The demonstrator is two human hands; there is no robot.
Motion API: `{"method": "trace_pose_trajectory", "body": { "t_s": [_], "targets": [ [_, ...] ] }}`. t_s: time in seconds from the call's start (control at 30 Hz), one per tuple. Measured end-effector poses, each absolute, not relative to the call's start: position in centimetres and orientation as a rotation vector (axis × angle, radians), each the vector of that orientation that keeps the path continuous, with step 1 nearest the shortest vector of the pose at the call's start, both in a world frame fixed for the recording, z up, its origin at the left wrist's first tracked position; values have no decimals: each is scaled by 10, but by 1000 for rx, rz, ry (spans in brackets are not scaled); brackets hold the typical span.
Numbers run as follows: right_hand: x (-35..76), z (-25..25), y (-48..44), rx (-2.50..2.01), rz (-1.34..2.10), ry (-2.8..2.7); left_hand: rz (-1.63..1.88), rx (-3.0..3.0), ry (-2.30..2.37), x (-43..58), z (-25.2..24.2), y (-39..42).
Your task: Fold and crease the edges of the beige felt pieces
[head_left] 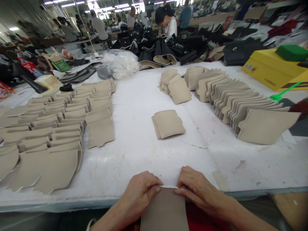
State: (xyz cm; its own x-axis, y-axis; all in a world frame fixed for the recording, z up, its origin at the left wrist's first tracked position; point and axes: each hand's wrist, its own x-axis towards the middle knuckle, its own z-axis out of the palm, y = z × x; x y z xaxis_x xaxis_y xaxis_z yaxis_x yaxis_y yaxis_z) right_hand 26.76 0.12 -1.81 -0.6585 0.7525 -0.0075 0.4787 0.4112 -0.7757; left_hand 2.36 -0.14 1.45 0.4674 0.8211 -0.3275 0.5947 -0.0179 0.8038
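Note:
A flat taupe leather-like panel (166, 210) hangs over the table's near edge, its pale top edge pinched at both corners. My left hand (146, 187) grips the left end of that edge between thumb and fingers. At the right end, my right hand (192, 186) pinches it the same way. Straight ahead on the white tabletop (134, 144) lie a couple of stacked beige panels (168, 124), apart from both hands. The lower part of the held panel runs out of the picture.
Rows of overlapping beige panels (57, 163) cover the left side. A long fanned row of panels (240, 99) stands at right, near a yellow box (274, 69) and a green brush (280, 95). Clear plastic bags (120, 64) and black bags (163, 51) lie behind; people work beyond.

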Motion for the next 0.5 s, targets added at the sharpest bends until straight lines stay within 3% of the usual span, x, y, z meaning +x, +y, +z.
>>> {"method": "trace_pose_trajectory", "body": {
  "t_s": [0.5],
  "targets": [
    [269,-8,0,-1212,1244,-2306,346,1569,1277,11,12,-1]
  ]
}}
